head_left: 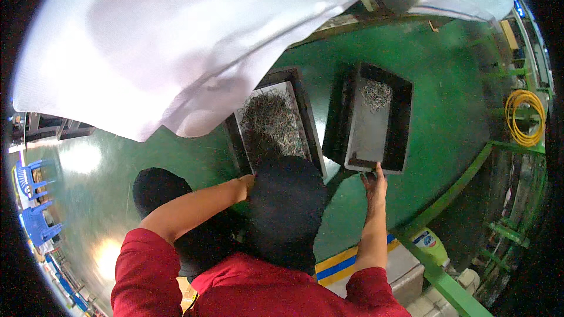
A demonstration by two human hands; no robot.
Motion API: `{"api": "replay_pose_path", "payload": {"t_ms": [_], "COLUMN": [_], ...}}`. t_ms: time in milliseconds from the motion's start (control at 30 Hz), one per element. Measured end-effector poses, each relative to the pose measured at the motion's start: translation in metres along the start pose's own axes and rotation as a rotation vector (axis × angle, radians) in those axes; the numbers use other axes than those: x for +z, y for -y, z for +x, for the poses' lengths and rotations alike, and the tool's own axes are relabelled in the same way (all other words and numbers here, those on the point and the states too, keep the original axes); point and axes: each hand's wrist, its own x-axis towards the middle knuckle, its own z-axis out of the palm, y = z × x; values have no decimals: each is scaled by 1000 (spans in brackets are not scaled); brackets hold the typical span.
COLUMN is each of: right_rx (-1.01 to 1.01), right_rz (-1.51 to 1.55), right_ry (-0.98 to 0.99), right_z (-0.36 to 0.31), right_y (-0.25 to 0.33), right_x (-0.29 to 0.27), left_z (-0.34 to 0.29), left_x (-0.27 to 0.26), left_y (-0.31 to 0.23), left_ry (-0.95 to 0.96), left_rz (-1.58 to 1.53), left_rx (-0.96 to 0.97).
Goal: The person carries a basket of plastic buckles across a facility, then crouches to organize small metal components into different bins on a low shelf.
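My right hand (375, 183) is at the near end of a dark plastic bin (401, 123), fingers closed on its rim. A small heap of shiny metal pieces (376, 94) lies at the far end of that bin. To its left stands a second dark bin (308, 114), holding a large pile of thin, tangled metal pieces (270, 118). My left hand (244, 188) reaches across to the near side of this second bin, beside my black-clad knee. Its fingers are hidden behind the knee, so whether they grip anything does not show.
White cloth (147, 41) hangs close across the upper left, covering part of the left bin. Green floor (446, 100) surrounds the bins. A green metal frame (452, 194) and a coiled yellow hose (524, 118) stand at right. Blue plastic stools (36, 220) are at far left.
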Motion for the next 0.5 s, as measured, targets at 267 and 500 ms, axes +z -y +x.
{"api": "replay_pose_path", "payload": {"t_ms": [267, 500], "right_rx": [-902, -1088], "right_rz": [-1848, -1809], "right_ry": [129, 766], "right_z": [-35, -4], "right_y": [49, 70], "right_x": [34, -32], "left_z": [-44, -97], "left_x": [-51, -136], "left_y": [-5, -115], "left_ry": [170, -162], "left_rz": [3, 116], "left_rx": [-108, -289]}}
